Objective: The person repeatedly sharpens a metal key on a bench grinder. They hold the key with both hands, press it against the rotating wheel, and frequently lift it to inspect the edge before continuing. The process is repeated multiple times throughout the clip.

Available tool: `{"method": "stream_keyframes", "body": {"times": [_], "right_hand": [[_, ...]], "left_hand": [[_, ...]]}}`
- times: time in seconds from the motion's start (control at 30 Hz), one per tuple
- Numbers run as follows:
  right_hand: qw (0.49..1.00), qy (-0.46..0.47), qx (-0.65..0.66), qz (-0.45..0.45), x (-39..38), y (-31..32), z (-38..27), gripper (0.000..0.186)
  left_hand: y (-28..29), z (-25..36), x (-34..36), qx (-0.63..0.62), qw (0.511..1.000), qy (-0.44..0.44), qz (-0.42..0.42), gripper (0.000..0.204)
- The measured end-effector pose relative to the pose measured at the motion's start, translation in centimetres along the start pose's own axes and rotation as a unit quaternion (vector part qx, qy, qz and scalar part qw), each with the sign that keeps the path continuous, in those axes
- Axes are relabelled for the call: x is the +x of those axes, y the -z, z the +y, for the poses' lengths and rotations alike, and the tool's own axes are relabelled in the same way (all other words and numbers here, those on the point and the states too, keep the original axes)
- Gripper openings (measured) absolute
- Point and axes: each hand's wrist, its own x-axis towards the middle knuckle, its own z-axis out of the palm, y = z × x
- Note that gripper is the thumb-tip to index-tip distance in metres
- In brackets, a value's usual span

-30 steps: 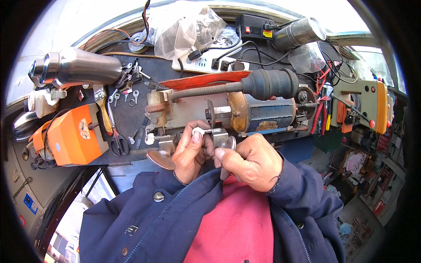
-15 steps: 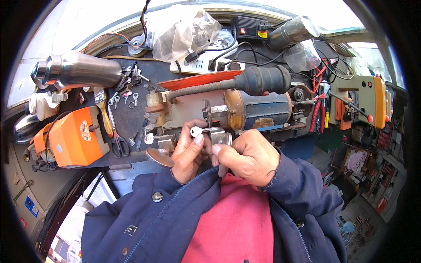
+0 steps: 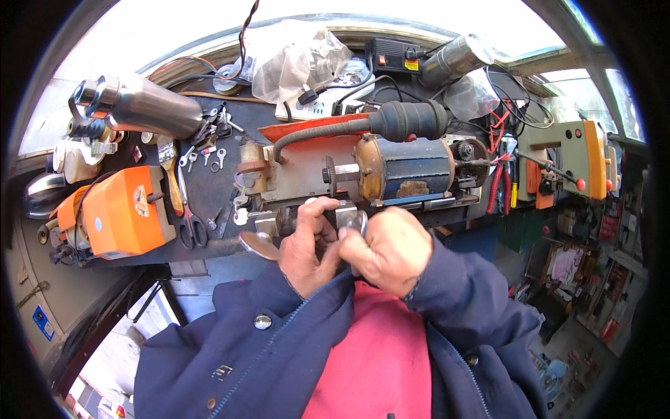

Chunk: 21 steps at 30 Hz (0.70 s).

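Note:
At the near side of a key-cutting machine (image 3: 300,185), both my hands are at its right clamp (image 3: 345,214). My left hand (image 3: 306,244) is closed with bent fingers against the clamp's left side. It pinches a key, of which only a pale sliver shows behind the fingertips. My right hand (image 3: 388,250) is closed at the clamp's rounded metal knob (image 3: 362,223), its thumb pressed to the curled forefinger. The left clamp (image 3: 266,222) stands beside my left hand, with a disc-shaped knob (image 3: 258,245) below it. A toothed cutter wheel (image 3: 331,176) sits just beyond.
A blue motor (image 3: 412,170) lies behind my right hand. Scissors (image 3: 192,227), a brush (image 3: 169,171) and several loose keys (image 3: 222,158) rest left. An orange machine (image 3: 123,213) and steel flask (image 3: 150,105) stand farther left. Red-handled pliers (image 3: 497,188) lie right.
My left fingers have closed over the key's round head, which showed plainly before and is now mostly hidden at the right clamp. My right hand stays at the knob, slightly turned. The view has shifted a little.

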Motion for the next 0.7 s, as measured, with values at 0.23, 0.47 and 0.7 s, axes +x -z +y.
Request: {"method": "stream_keyframes", "body": {"times": [0.23,0.47,0.7], "right_hand": [[0.997,0.032,-0.064,0.036,-2.2,-1.7,0.0,0.042],[0.998,-0.044,-0.047,0.022,-2.0,-1.5,-0.4,0.045],[0.937,0.079,-0.338,0.035,-2.2,-0.7,-1.7,0.043]], "left_hand": [[-0.2,0.3,-0.3,0.106,0.994,-0.014,-0.001,0.057],[-1.1,-0.4,0.0,0.093,0.994,-0.052,0.027,0.059],[-1.5,-0.8,-0.4,0.088,0.995,-0.046,0.03,0.062]]}}
